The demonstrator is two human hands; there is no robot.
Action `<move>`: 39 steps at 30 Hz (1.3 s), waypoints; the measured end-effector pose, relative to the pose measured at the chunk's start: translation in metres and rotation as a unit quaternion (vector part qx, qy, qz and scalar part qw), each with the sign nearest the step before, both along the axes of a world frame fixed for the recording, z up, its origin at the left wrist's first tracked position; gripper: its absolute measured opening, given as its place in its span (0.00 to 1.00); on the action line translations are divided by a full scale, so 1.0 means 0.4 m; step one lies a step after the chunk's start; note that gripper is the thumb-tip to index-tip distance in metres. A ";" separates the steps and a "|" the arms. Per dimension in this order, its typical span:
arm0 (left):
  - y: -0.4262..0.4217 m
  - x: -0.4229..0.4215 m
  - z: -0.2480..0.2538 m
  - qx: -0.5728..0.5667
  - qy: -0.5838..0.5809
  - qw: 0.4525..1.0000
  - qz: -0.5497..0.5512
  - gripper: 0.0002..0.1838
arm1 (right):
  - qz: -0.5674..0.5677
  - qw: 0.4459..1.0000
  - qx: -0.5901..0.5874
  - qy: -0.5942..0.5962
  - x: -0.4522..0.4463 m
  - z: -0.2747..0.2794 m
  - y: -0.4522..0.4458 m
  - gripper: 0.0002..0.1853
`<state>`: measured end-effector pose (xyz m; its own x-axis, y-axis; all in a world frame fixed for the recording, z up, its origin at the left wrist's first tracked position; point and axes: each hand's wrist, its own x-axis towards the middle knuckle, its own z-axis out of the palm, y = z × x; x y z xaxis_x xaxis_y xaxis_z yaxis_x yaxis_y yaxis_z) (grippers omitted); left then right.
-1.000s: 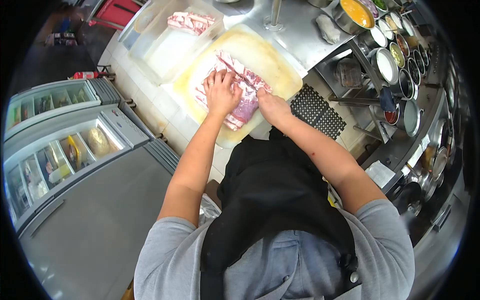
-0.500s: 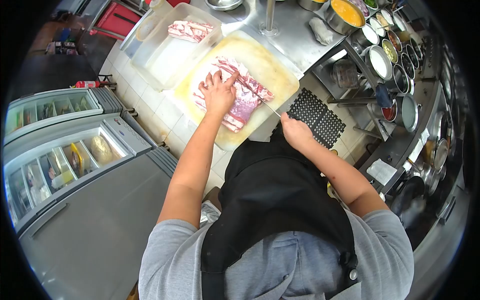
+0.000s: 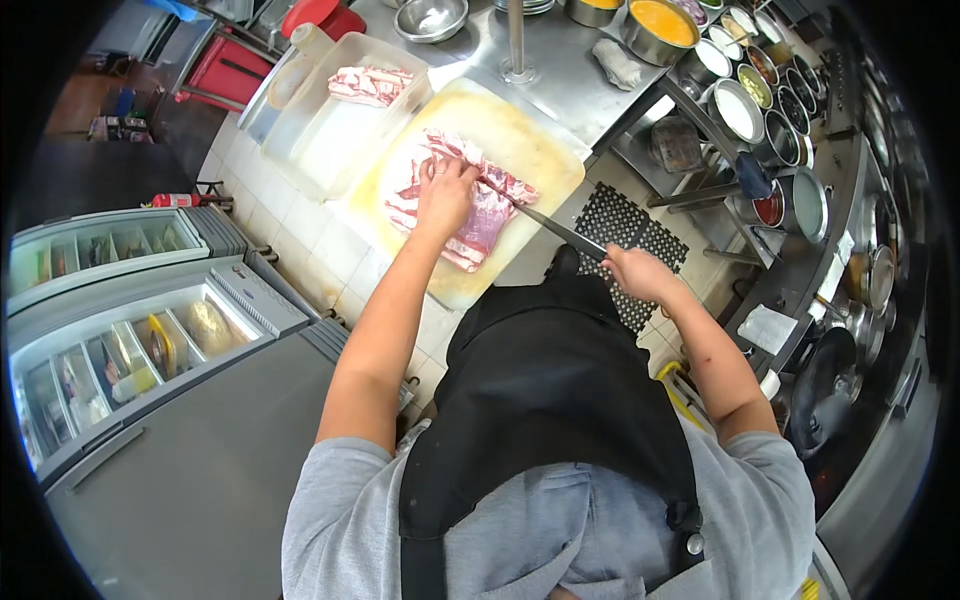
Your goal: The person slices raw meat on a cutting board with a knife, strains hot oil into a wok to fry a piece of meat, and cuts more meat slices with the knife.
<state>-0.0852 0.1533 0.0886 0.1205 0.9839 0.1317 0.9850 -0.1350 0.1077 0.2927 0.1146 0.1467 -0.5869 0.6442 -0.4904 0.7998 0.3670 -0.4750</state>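
Note:
A slab of raw meat (image 3: 485,225) lies on the yellowed cutting board (image 3: 545,150). My left hand (image 3: 447,195) presses on the meat with its fingertips bent down on the surface. My right hand (image 3: 638,272), off the board's right side, is wrapped round the dark handle of a long knife (image 3: 555,228). The blade points up and left, its front part at the cut in the meat near my left fingers. Another piece of meat (image 3: 368,86) rests in a clear plastic tub (image 3: 300,150) beside the board.
A metal bowl (image 3: 430,18) and a table post (image 3: 516,45) stand beyond the board. A crumpled cloth (image 3: 617,64) lies on the steel table (image 3: 565,95). Pots and food containers line the right, near a pot of orange liquid (image 3: 662,28). A glass-topped freezer (image 3: 150,350) is at the left.
My right hand has drawn back right and down, away from the meat, and more of the knife now shows. My left hand's fingers have gathered closer together on the meat.

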 end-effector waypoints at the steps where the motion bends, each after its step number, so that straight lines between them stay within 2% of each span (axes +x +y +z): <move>1: 0.009 -0.008 0.000 -0.055 -0.017 0.997 -0.043 0.18 | -0.009 1.000 0.007 -0.010 0.009 0.001 0.001 0.15; 2: 0.017 -0.014 -0.001 -0.110 -0.032 0.990 -0.085 0.16 | -0.011 1.000 0.007 -0.008 0.014 0.000 -0.002 0.15; 6: 0.051 -0.007 0.037 -0.150 -0.003 0.984 -0.093 0.20 | -0.039 0.999 0.020 -0.015 0.011 0.031 -0.031 0.15; 8: 0.043 -0.018 0.040 -0.153 -0.025 0.981 -0.117 0.29 | -0.073 0.997 0.038 0.003 -0.002 0.040 -0.052 0.14; 9: 0.032 -0.022 0.031 -0.155 -0.023 0.981 -0.115 0.29 | -0.095 0.995 0.024 0.009 -0.011 0.045 -0.057 0.13; 11: 0.004 -0.028 0.014 -0.100 -0.049 0.989 -0.094 0.40 | -0.103 0.994 0.041 0.019 -0.030 0.046 -0.068 0.13; 12: -0.002 -0.033 0.028 -0.100 -0.046 0.990 -0.092 0.40 | -0.115 0.991 0.059 0.026 -0.041 0.047 -0.071 0.13; 14: -0.006 -0.043 0.057 -0.056 -0.156 0.986 -0.012 0.44 | -0.120 0.991 0.057 0.013 -0.075 0.048 -0.067 0.13; 15: -0.012 -0.050 0.046 -0.017 -0.175 0.984 0.004 0.36 | -0.112 0.992 0.051 0.014 -0.091 0.031 -0.063 0.14; 16: -0.019 -0.057 0.038 -0.015 -0.172 0.985 0.005 0.36 | -0.103 0.993 0.048 0.016 -0.112 0.030 -0.052 0.15; 18: -0.047 -0.067 0.031 -0.093 -0.116 0.989 0.000 0.27 | -0.095 0.995 0.035 0.028 -0.158 0.028 -0.028 0.15; 19: -0.063 -0.062 0.028 -0.036 -0.138 0.990 0.007 0.19 | -0.088 0.995 0.030 0.030 -0.180 0.018 -0.014 0.15; 25: -0.097 -0.065 0.013 0.028 -0.113 0.993 0.017 0.18 | -0.112 0.994 0.019 0.002 -0.227 0.050 0.036 0.13; 28: -0.098 -0.056 0.009 0.051 -0.125 0.991 0.015 0.17 | -0.098 0.994 0.022 0.042 -0.263 0.082 0.057 0.13; 34: -0.100 -0.047 0.010 0.070 -0.128 0.989 0.026 0.17 | -0.013 0.998 0.046 0.040 -0.418 0.015 0.137 0.13; 39: -0.098 -0.047 0.003 0.062 -0.132 0.989 0.035 0.17 | -0.013 0.997 0.066 0.025 -0.459 -0.016 0.155 0.14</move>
